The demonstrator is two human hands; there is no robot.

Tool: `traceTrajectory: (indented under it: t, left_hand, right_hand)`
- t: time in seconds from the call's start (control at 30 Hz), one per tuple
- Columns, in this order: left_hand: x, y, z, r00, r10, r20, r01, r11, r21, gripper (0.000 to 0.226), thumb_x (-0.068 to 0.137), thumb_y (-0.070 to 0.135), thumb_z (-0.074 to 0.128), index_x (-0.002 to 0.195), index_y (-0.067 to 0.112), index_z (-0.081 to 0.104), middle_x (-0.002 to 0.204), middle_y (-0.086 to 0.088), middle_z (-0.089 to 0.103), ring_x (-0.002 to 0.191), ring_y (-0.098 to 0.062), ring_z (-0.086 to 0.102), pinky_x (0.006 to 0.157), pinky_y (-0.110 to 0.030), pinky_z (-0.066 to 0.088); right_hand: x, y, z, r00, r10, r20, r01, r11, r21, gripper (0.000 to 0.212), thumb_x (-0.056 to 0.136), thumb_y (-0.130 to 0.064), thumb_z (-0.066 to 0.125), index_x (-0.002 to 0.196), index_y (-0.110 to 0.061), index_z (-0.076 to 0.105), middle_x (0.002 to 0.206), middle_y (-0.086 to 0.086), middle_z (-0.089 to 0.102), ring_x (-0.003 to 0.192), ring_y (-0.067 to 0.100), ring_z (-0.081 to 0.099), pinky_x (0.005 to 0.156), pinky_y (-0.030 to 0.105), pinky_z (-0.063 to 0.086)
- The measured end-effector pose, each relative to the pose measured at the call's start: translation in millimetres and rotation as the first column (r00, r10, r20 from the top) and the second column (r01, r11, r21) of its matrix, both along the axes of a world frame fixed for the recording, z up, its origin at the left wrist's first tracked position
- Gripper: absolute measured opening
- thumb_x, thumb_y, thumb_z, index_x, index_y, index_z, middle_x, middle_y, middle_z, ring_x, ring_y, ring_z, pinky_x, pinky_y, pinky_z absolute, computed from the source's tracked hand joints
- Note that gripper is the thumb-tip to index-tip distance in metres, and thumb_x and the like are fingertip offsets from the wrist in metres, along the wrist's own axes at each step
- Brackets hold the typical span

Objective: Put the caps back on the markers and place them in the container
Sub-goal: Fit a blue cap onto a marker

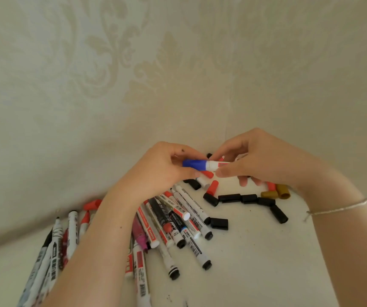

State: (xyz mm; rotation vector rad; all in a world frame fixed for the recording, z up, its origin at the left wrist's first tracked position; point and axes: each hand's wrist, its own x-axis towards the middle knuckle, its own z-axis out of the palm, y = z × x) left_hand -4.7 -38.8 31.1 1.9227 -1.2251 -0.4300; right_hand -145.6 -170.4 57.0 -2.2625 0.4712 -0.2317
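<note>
Markers (178, 227) lie heaped uncapped on the near part of the worktop (255, 262), between the forearms. Beyond them loose black caps (238, 198), red ones and a gold cap (283, 191) are strewn. Farther, above the caps, the left hand (162, 169) pinches a blue cap (194, 163) against the white marker (216, 165) gripped by the right hand (260, 160). Both wrists are bent inward, fingers curled. If the cap goes on crooked it could jam or slip off. No container is in view.
</note>
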Motion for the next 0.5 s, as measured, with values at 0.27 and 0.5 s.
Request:
traceTrajectory:
  t: [0.27,0.5]
  left_hand:
    - [3.4,9.3,3.3,0.892,-0.188,-0.41,0.176,0.982,-0.068,0.022,0.087,0.02,0.06,0.101,0.004,0.068,0.071,-0.005,0.063,0.045,-0.008,0.035,0.045,-0.019,0.029]
    - [-6.8,-4.4,5.6,0.937,0.019,-0.348,-0.083,0.982,-0.168,0.036,0.097,0.031,0.051,0.091,-0.001,0.066,0.046,0.002,0.043,0.034,-0.009,0.022,0.036,-0.02,0.016]
  right_hand:
    - [-3.6,3.7,3.1,0.986,0.022,0.166,-0.04,0.994,0.104,0.011,0.074,-0.017,0.078,0.082,-0.013,0.072,0.075,0.012,0.071,0.046,0.012,0.048,0.037,0.01,0.03]
    - [8.2,14.4,4.3,0.943,-0.047,0.329,0.02,0.996,0.087,0.017,0.085,-0.015,0.062,0.078,-0.002,0.07,0.049,0.0,0.057,0.042,0.011,0.045,0.044,0.022,0.038]
